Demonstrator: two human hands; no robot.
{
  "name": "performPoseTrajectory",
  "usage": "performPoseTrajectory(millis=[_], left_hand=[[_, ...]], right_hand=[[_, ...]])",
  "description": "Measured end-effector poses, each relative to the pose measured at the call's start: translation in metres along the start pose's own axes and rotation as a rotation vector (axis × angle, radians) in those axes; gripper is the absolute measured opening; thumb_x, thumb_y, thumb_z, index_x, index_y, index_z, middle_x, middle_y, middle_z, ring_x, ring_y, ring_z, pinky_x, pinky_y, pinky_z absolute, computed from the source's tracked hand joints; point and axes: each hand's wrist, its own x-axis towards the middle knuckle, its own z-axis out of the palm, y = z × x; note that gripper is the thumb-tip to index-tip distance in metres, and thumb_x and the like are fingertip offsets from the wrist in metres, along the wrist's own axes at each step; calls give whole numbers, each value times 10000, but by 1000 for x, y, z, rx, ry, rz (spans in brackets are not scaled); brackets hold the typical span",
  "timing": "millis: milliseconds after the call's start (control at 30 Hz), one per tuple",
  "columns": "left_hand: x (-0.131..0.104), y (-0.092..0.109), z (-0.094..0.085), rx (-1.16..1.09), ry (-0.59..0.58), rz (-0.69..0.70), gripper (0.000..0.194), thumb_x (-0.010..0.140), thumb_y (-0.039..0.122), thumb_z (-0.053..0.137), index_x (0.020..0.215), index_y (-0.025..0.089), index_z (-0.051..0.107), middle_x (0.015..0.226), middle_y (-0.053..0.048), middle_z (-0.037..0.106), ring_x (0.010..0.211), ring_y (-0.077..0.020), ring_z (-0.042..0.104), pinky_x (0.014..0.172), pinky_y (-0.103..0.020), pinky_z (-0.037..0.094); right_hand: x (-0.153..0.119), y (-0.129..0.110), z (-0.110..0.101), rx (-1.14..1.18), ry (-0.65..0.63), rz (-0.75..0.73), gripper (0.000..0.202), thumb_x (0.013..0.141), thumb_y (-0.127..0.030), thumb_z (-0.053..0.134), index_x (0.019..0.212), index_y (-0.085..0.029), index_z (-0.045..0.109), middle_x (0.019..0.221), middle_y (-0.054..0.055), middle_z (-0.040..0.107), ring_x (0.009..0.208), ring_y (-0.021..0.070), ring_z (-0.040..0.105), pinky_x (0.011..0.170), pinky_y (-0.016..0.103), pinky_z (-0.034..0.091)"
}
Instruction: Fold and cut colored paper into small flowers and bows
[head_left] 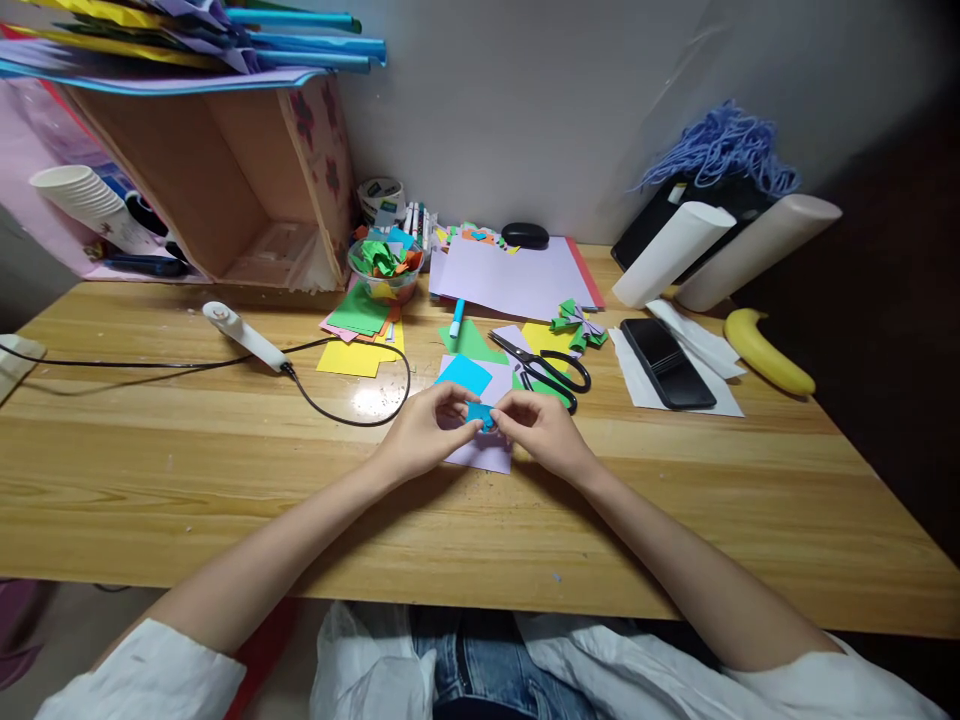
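Between my two hands is a small piece of blue paper [480, 414], which looks folded or cut at its lower edge. My left hand [427, 425] pinches it from the left, thumb in front. From the right, my right hand [544, 430] grips it with thumb and forefinger. Below lies a lilac sheet [484, 457], partly hidden by the hands. Just beyond them rest a larger blue paper [463, 374] and a pair of black-handled scissors [544, 362], lying on green and yellow paper. A blue marker [456, 318] is a little farther back.
A green and lilac paper flower [579, 325] and a black phone [667, 363] are to the right, with a banana [769, 352] beyond. A white corded device [244, 335] lies left. Behind are a bowl of paper scraps [386, 268] and a cardboard box [315, 180].
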Motion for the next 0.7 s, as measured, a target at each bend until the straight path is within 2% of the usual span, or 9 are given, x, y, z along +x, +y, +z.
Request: performPoseTrajectory(millis=[100,267,367,433,567,633,700], left_hand=[[-2,2,1,26,80,76,299,701,277,650,968,164,575,915,-55,631,826,-146,601,742,-260,488],[-3,4,-1,26,146,94,262,760,297,598,984,165,628,922,-67,674,818,-159,629,747,-277,499],[-2,11,-6,76,229,152,222,793,291,562,947,180,676,942,-68,693,862,-176,631,797,-296,480],[-3,19,-14,98,293,189,208,810,279,538,919,193,693,938,-62,698,867,-180,630,797,-293,473],[-20,27,-48,102,443,171,216,803,302,546,927,209,697,907,-45,702,841,-177,631,766,-268,477],[-37,20,-74,61,565,106,225,778,324,576,914,193,699,920,-48,699,844,-179,630,765,-264,484],[-58,4,-102,-24,708,-7,265,758,351,591,924,170,691,900,-57,701,805,-181,635,714,-263,500]], right_hand=[[1,1,1,82,31,19,189,769,-294,567,650,-148,590,596,6,582,531,106,520,516,228,415],[2,3,5,249,37,65,214,767,-350,582,694,-149,596,626,13,607,548,112,556,547,239,456],[5,-2,13,322,47,67,245,752,-387,596,690,-150,593,634,17,616,567,118,572,582,254,482],[8,-9,20,348,7,63,261,754,-402,592,699,-147,595,660,26,627,588,122,583,604,263,492],[26,-28,39,328,-194,22,294,796,-421,531,801,-141,620,779,55,650,665,131,598,656,279,506],[44,-37,55,282,-257,-21,309,814,-424,495,853,-141,612,823,64,649,699,138,598,682,296,509],[69,-45,78,186,-269,-69,286,813,-402,491,892,-145,588,842,69,645,731,150,599,702,319,504]])
